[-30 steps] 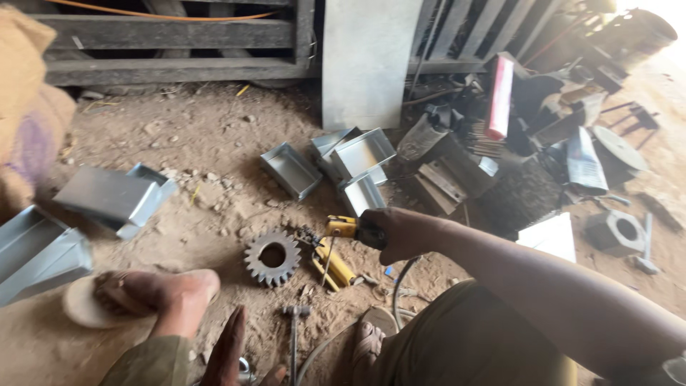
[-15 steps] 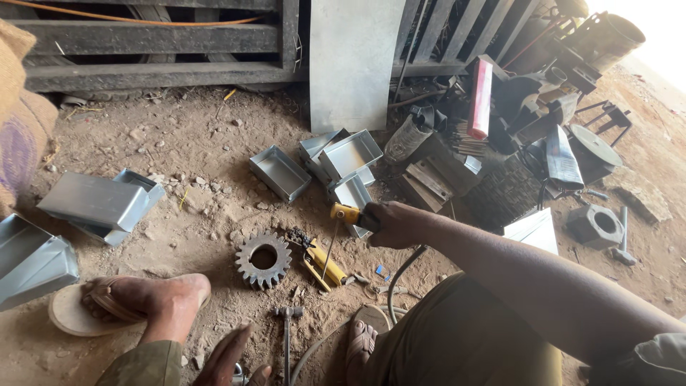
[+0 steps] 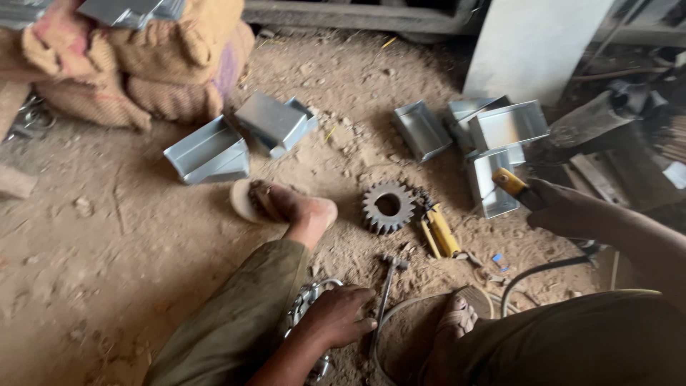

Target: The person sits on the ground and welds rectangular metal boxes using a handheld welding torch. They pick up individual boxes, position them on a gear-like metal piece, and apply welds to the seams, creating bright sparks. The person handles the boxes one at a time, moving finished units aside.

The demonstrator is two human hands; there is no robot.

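My right hand point(image 3: 564, 209) is closed around a yellow-handled tool point(image 3: 511, 182), held just over an open grey sheet-metal tray point(image 3: 491, 180). My left hand point(image 3: 336, 314) rests on the dirt between my legs, fingers curled down on a shiny metal chain-like piece point(image 3: 304, 307), right beside a small hammer point(image 3: 388, 282). A dark toothed gear point(image 3: 387, 207) lies flat on the ground in front of me. A yellow tool point(image 3: 441, 232) lies just right of the gear.
More folded metal trays point(image 3: 209, 150) point(image 3: 275, 120) point(image 3: 421, 129) point(image 3: 509, 123) lie around. Burlap sacks point(image 3: 136, 57) are piled at the upper left. A white panel point(image 3: 532, 43) leans at the back. Scrap metal point(image 3: 614, 121) crowds the right. A black cable point(image 3: 536, 275) runs by my sandalled foot point(image 3: 264, 204).
The view has swung left and down, so the sacks now show. My left hand has come down onto the ground by the hammer. My right hand still grips the yellow-handled tool.
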